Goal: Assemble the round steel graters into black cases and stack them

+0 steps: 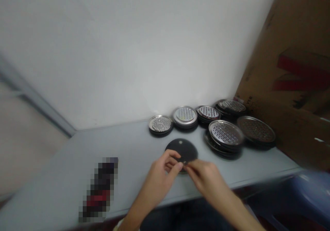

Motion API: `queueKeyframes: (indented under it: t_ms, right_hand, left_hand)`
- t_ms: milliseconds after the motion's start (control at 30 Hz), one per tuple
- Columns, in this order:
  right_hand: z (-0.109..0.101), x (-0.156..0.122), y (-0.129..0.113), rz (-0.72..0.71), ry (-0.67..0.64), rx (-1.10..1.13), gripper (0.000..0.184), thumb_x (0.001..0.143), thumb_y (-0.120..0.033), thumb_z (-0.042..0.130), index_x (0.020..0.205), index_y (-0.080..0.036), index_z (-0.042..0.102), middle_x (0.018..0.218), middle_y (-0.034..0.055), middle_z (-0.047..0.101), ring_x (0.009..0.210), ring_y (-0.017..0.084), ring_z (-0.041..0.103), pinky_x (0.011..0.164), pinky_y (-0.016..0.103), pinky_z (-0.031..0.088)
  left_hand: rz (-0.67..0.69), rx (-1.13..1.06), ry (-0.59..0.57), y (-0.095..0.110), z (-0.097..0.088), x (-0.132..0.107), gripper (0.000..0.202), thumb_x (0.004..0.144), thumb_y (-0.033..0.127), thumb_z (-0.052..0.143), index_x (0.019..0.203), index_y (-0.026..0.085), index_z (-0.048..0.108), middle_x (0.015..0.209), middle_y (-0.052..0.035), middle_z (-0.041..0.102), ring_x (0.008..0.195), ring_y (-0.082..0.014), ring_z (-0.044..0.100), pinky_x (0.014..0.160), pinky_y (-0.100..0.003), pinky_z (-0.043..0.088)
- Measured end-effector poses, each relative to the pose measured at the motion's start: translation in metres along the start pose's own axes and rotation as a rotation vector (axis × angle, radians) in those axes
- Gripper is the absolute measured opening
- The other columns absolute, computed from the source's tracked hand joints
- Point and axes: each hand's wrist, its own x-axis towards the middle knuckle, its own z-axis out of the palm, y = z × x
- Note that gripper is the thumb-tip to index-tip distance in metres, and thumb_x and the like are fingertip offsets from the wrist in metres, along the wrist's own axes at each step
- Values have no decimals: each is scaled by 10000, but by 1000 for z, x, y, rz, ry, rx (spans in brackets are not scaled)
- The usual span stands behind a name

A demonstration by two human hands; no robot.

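Observation:
A black round disc (pixel 182 149) with a small pale spot near its far edge is in front of me at the table's near side. My left hand (pixel 165 170) is at the disc's near left edge, its fingers curled and its thumb tip close to the right fingertips. From the other side, my right hand (pixel 205 174) pinches at the same near edge. A small light glint shows between the fingertips, too small to name. The fingers hide the disc's near rim, and I cannot tell whether either hand grips it.
Round metal grater plates with dark undersides stand along the wall, including a small one (pixel 160 125), a stack (pixel 225 136) and a wide one (pixel 256 133). A cardboard box (pixel 291 86) rises at right. A pixelated dark and red object (pixel 100 189) lies left on the grey table (pixel 64 176).

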Motion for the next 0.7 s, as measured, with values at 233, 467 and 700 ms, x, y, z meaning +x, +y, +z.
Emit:
queueKeyframes:
  t_ms: [233, 467, 700]
  right_hand:
    - [4, -1, -4, 43, -74, 58, 184, 963, -133, 584, 835, -184, 705, 779, 38, 734, 720, 189, 697, 652, 269, 450]
    - [1, 1, -4, 79, -123, 501, 586, 824, -130, 710, 1380, -240, 562, 1195, 64, 700, 865, 168, 675, 730, 258, 537]
    - [9, 3, 17, 46, -22, 318, 156, 977, -203, 570, 941, -188, 721, 879, 49, 749, 800, 190, 685, 746, 284, 521]
  left_hand:
    - [53, 104, 4, 2, 4, 0, 91, 819, 228, 648, 832, 193, 731, 818, -31, 744, 774, -187, 679, 768, -280, 532]
    - [50, 16, -9, -6, 10, 1, 104, 839, 192, 634, 828, 188, 738, 836, -33, 772, 795, -196, 732, 799, -276, 559]
    - [160, 353, 8, -32, 3, 5, 120, 909, 179, 634, 842, 209, 728, 865, -31, 770, 843, -210, 702, 807, -297, 513]
